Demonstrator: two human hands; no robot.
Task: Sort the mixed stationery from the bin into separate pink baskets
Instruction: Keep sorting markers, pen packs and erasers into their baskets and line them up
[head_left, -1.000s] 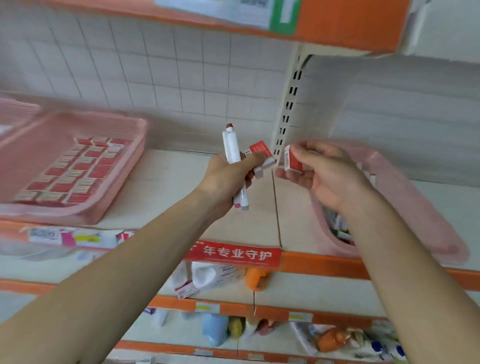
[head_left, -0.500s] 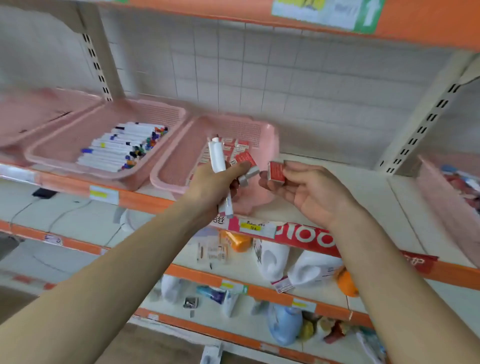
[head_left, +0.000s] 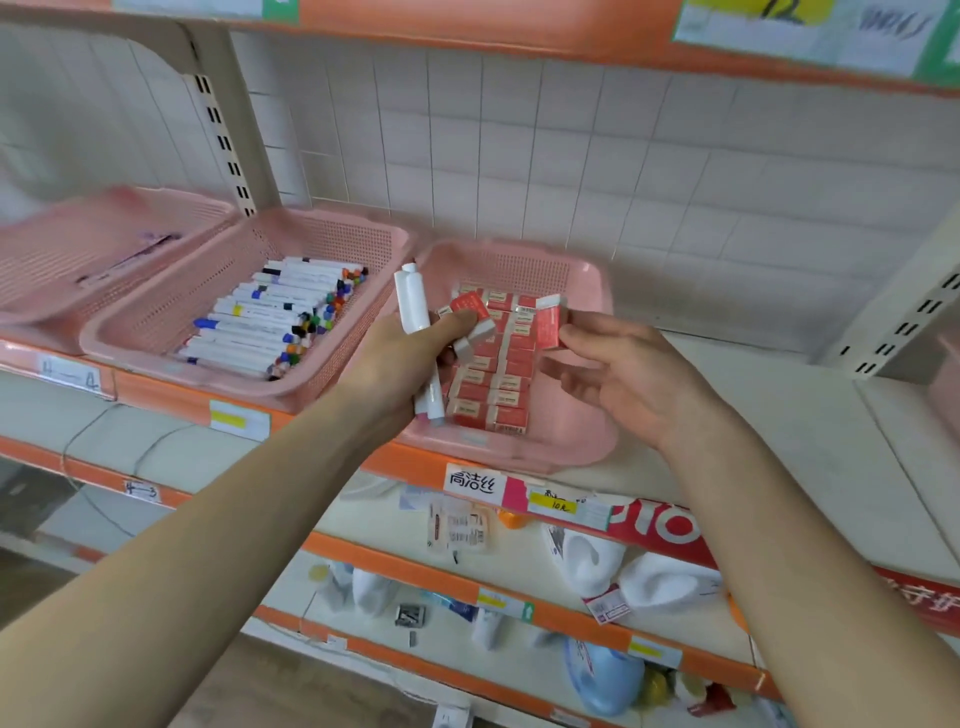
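Nearest the camera, the left hand (head_left: 402, 358) was closed around a white marker (head_left: 415, 332) held upright in the fist, while its thumb and fingertips pinched a red-sleeved eraser (head_left: 470, 314) and what looked like a second, greyish one just below it. The right hand (head_left: 623, 374), at about three o'clock from the left, was half open, with only the thumb and forefinger nipping a single red eraser (head_left: 548, 327); its other fingers hung loose.

Both hands hovered over the eraser basket (head_left: 592, 291), in which red erasers (head_left: 493, 384) already lay in neat rows (a good share of that sorting looked done). At about ten o'clock from the hands, the marker basket (head_left: 166, 312) held a tidy stack of white markers (head_left: 280, 322) with coloured caps. Farther off at nine o'clock, a third pink basket (head_left: 67, 249) held something too blurred to name.

The source bin did not show, so how much was left there could not be told. By my reading, the sort was well underway: the erasers in hand belonged in the basket below, and the marker still had to go to its stack at ten o'clock.
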